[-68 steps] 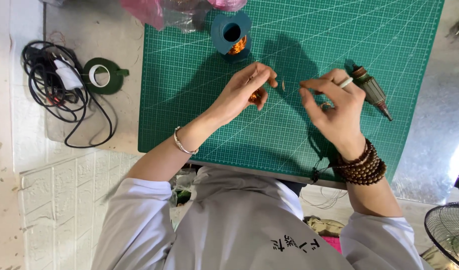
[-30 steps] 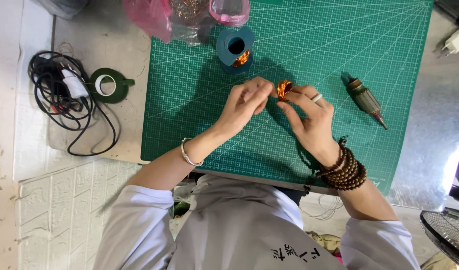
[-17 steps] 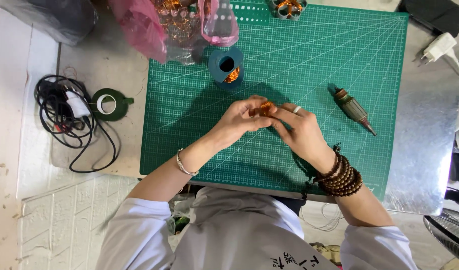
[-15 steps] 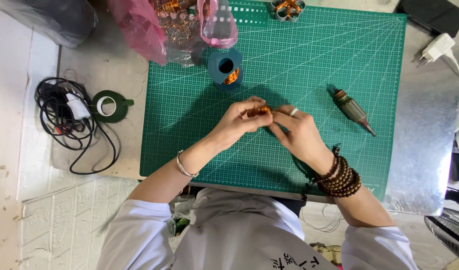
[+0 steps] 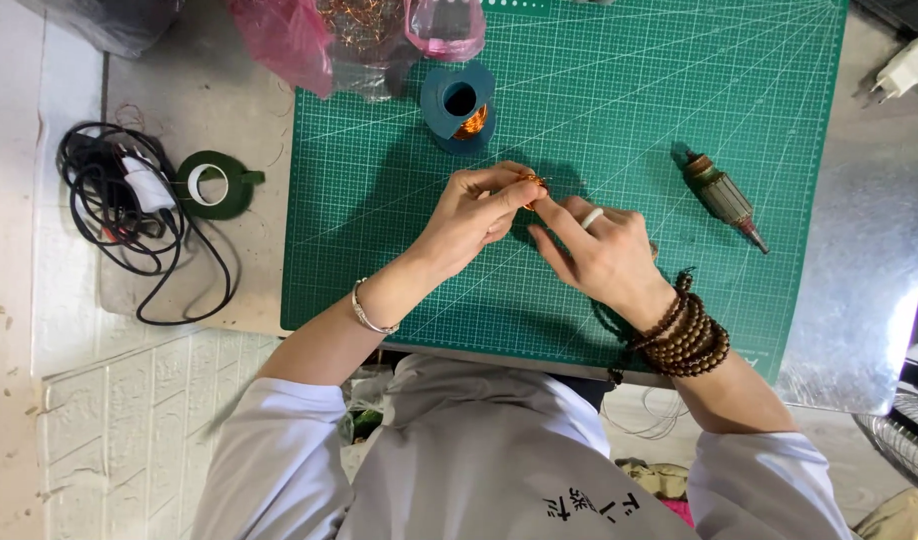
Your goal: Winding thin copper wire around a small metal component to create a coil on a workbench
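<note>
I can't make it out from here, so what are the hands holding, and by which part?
Both hands, left hand and right hand, pinch a small copper-coloured piece between their fingertips; which part cannot be told.

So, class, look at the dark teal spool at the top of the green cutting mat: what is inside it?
The teal spool shows a dark hollow core from above and copper-coloured wire wound on it at the lower right. Its top flange hides the rest of the winding.

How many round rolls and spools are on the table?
2. A blue spool with copper wire sits at the mat's top edge, and a green tape roll lies left of the mat. The pink bags may hide more.
</note>
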